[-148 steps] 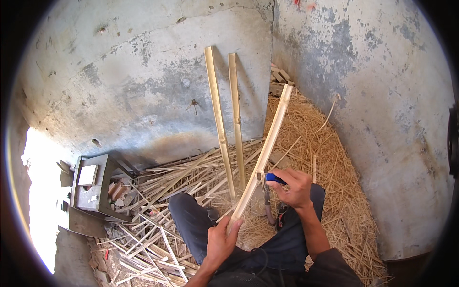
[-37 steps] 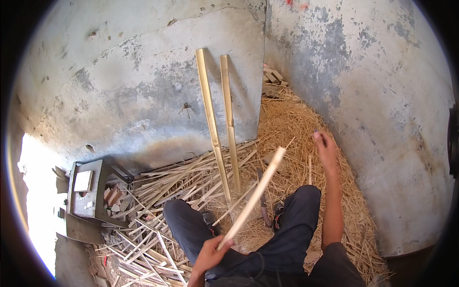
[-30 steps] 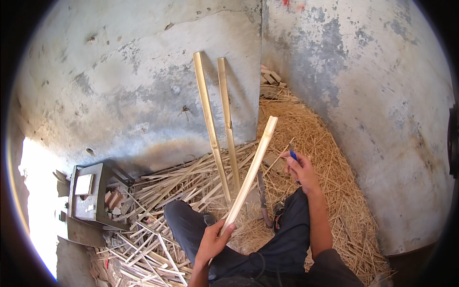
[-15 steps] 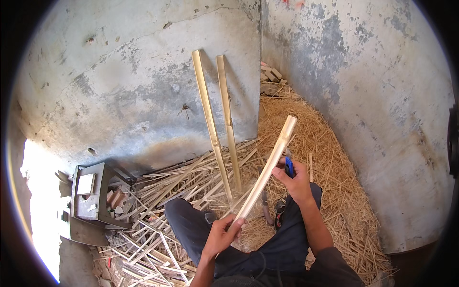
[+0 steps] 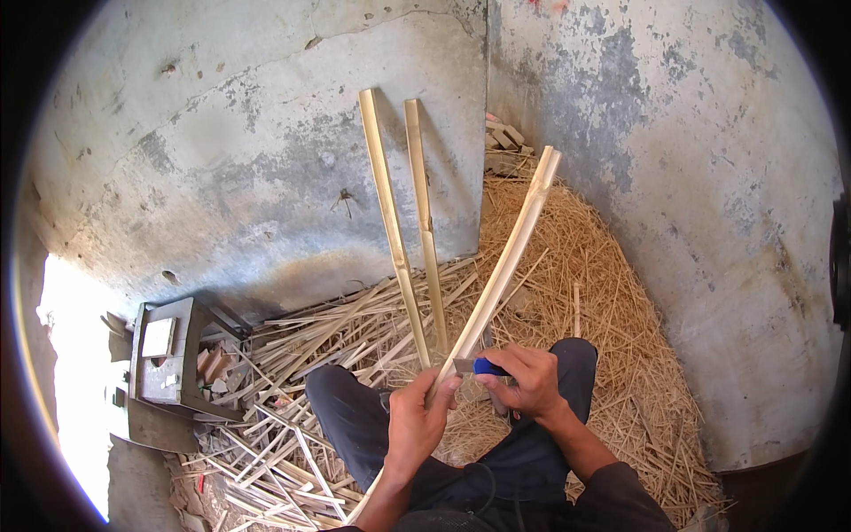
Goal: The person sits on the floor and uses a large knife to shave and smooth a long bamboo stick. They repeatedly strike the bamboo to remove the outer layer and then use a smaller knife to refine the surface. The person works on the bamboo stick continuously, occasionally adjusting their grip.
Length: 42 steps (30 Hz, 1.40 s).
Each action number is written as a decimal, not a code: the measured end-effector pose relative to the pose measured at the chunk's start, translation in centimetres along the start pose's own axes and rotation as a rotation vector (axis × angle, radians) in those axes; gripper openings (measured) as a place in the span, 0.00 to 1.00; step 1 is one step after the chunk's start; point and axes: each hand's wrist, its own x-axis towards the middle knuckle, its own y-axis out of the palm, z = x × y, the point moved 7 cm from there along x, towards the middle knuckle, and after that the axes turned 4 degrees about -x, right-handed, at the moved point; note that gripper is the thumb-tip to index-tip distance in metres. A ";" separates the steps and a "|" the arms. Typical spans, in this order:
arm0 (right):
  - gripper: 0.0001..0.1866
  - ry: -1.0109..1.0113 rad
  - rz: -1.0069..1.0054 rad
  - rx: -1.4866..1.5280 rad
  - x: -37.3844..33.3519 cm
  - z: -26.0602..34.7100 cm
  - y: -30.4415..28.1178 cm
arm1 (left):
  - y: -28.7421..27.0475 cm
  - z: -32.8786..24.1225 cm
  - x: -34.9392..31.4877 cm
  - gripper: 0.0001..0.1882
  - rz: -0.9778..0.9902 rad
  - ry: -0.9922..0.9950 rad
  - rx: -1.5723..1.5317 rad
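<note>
A long pale split bamboo strip (image 5: pixel 505 266) slants up and away from me to the right. My left hand (image 5: pixel 415 426) is closed around its lower part, and the tail of the strip runs down beside my left forearm. In my right hand (image 5: pixel 529 383) is a knife with a blue handle (image 5: pixel 487 366), the fingers wrapped around it. Its short blade meets the right edge of the strip just above my left thumb. How deep the blade sits cannot be made out.
Two more bamboo strips, one left (image 5: pixel 387 186) and one right (image 5: pixel 420 177), lean on the worn wall (image 5: pixel 248 168). Thin slats (image 5: pixel 292 452) lie heaped at left, shavings (image 5: pixel 620 390) at right. A small wooden stool-like box (image 5: pixel 168 355) stands far left. My bent legs (image 5: pixel 350 426) frame the work.
The strip has slid toward me through my left hand, and more of its far end shows. My right hand has come down and left, bringing the knife blade against the strip.
</note>
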 end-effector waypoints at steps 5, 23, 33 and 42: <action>0.17 -0.021 -0.013 -0.043 -0.1 0.7 0.1 | 0.2 -0.8 0.2 0.10 -0.033 0.045 0.041; 0.16 -0.036 -0.026 -0.142 0.8 0.2 -0.3 | -0.1 -0.2 -0.5 0.13 -0.064 0.019 0.131; 0.15 -0.069 -0.066 -0.193 1.3 -0.7 -0.1 | -0.8 0.8 -1.2 0.14 -0.061 0.004 0.154; 0.15 0.028 -0.133 -0.158 2.4 -2.8 -0.7 | -1.1 2.7 -2.9 0.16 -0.044 -0.069 0.177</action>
